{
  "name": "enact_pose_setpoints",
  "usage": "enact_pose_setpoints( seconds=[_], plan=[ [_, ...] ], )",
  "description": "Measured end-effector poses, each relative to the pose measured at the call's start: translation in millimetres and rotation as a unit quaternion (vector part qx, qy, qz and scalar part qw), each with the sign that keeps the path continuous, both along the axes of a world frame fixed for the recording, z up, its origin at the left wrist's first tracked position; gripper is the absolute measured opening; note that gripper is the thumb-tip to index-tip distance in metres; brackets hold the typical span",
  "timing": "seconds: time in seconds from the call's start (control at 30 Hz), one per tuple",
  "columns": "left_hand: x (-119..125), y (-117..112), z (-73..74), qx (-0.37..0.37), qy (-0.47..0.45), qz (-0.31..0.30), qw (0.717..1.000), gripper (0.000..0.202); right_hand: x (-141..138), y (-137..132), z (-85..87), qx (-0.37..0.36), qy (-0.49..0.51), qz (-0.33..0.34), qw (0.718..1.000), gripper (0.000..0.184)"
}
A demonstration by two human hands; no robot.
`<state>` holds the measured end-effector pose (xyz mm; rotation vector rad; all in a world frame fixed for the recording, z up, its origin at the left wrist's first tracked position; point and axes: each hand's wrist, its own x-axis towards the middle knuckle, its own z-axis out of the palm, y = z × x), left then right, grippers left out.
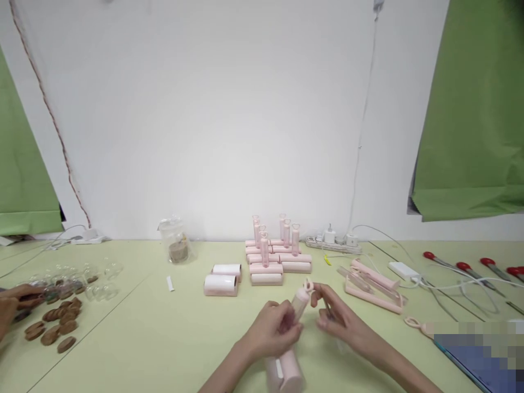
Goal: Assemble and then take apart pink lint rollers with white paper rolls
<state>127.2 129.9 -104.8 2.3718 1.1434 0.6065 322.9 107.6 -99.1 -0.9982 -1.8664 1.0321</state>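
My left hand (275,330) is closed around a clear pink tube (302,303) that tilts up to the right, with a pale pink loop on its cap. Just right of the loop, my right hand (346,322) has its fingers bent around a thin grey rod (328,309); its kind is unclear. Below my left hand lies a blurred pink roller-shaped piece (290,371) with a white strip beside it. Ahead, several similar tubes (264,254) with heart-shaped loops stand upright among rows of pink and white cylindrical pieces (267,279).
Two white-and-pink cylinders (221,285) lie left of the rows. Pink handles (372,292) and a white adapter (404,271) with cables are at right, near red-handled tools (462,266) and a tablet-like device (475,357). At left, another person's hand (20,295) touches clear domes beside brown discs (65,316).
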Motion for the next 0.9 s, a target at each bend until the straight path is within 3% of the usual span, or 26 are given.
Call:
enact_pose_setpoints(
  seconds=[0.1,0.27,0.5,0.77,0.9],
  plan=[
    [-7.4,-4.8,-1.1,0.031,0.043,0.047,0.997,0.016,3.9,3.3,-3.4,-0.011,0.014,-0.009,1.0,0.025],
    [-12.0,-5.0,1.7,0.059,0.077,0.01,0.995,0.017,-2.4,1.4,-10.2,0.009,-0.052,-0.02,0.998,0.018],
    [-9.0,-4.9,1.2,0.094,0.096,-0.025,0.991,0.011,-8.9,-10.2,-5.6,0.012,-0.084,-0.065,0.994,0.042],
    [-15.7,-5.9,3.9,0.106,0.093,0.005,0.99,0.011,-8.2,-11.9,-12.3,0.028,-0.055,-0.068,0.996,0.048],
    [-14.5,-11.9,4.6,0.079,0.109,-0.017,0.991,0.008,-16.1,-19.0,-5.9,0.1,-0.067,-0.116,0.986,0.038]
  ],
)
